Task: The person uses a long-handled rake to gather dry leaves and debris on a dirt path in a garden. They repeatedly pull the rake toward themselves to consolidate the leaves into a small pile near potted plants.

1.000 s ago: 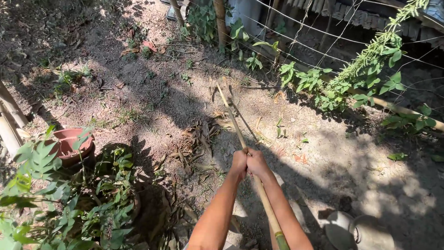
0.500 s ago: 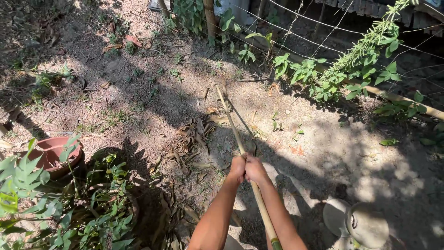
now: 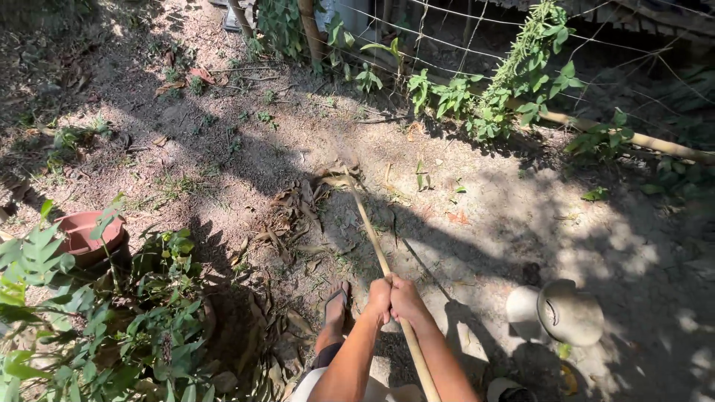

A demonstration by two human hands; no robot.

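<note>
My left hand [image 3: 378, 299] and my right hand [image 3: 407, 298] are side by side, both closed around a long bamboo pole [image 3: 370, 234]. The pole runs from between my arms up and away to its far end, which rests among a pile of dry brown leaves [image 3: 302, 212] on the sandy ground. My left foot in a sandal [image 3: 337, 307] stands just left of my hands, beside the leaves.
A terracotta pot [image 3: 88, 235] sits at the left among leafy green plants [image 3: 112, 327]. A pale round metal vessel [image 3: 567, 311] lies at the lower right. A wire fence with climbing vines [image 3: 521, 67] and a lying bamboo pole [image 3: 648, 143] border the far side.
The pole's far end has been drawn toward me, dragging into the dry leaves. My hands have come lower and closer, my left foot has come into view, and the view has shifted right.
</note>
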